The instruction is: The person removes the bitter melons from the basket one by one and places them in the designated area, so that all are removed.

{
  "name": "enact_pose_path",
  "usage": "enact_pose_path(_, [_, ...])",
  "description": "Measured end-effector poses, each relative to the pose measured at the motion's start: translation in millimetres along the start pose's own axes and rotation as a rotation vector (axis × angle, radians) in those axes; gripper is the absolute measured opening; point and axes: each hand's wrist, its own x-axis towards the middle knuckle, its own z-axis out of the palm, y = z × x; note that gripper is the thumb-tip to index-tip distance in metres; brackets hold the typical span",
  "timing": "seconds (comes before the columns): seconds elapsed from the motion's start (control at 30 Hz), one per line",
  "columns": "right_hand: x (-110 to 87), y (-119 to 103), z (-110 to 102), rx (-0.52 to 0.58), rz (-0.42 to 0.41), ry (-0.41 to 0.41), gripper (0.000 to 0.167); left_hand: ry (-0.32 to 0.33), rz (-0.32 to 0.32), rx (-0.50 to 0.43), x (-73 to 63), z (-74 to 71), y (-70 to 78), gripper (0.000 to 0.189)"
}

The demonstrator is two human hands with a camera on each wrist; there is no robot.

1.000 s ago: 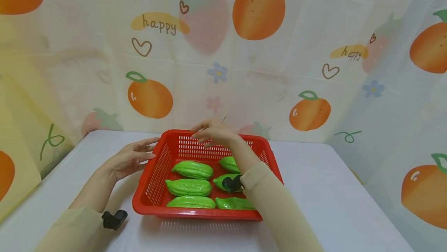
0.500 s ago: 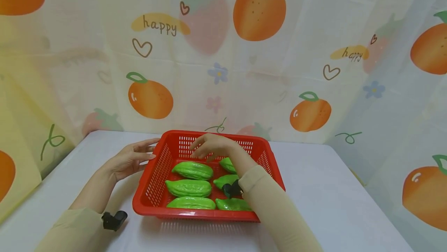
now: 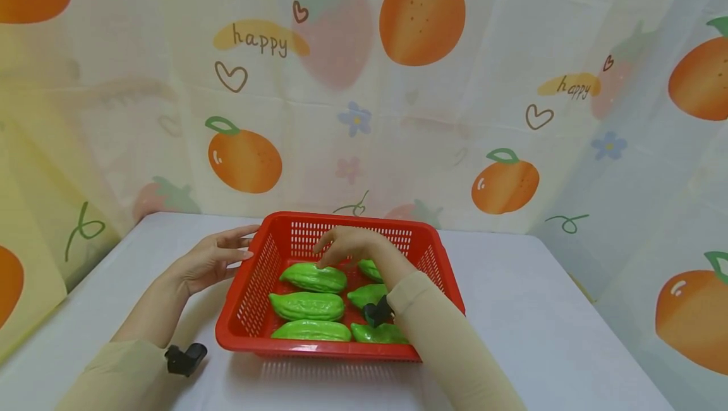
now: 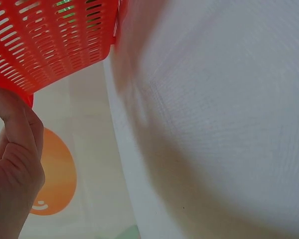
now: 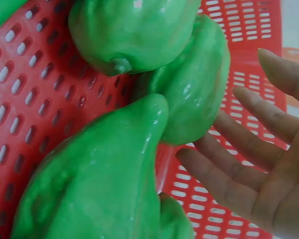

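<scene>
Inside a red plastic basket (image 3: 318,348) lie several glossy green bitter melons, roughly in two columns. My left hand (image 3: 205,262) touches the basket's left rim from outside, fingers extended. Over the back of the basket, my right hand (image 3: 354,245) reaches down with its fingertips right at the far-left bitter melon (image 3: 315,279). The right wrist view shows that hand's fingers (image 5: 269,117) spread beside a bitter melon (image 5: 199,84), not curled round it. My right forearm partly hides the right-hand column, including the middle bitter melon (image 3: 366,296) and the near one (image 3: 378,334).
The basket stands on a white-covered table (image 3: 512,310). Behind it hangs a curtain (image 3: 398,126) printed with oranges and strawberries. A black camera mount (image 3: 186,358) sits on the left wrist, another (image 3: 378,312) on the right.
My right hand has come down from above the basket's far rim to the far-left bitter melon. My left hand has stayed at the rim.
</scene>
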Motion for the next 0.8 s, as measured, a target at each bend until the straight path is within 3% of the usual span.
enact_pose_path(0.4, [0.0,5.5,2.7,-0.028,0.055,-0.007,0.049,-0.002,0.006,-0.005,0.4,1.2,1.0,0.07])
enact_pose_path(0.8, [2.8,7.9,5.6,-0.11,0.083,-0.078,0.049,0.003,0.001,-0.006,-0.9,1.2,1.7,0.071])
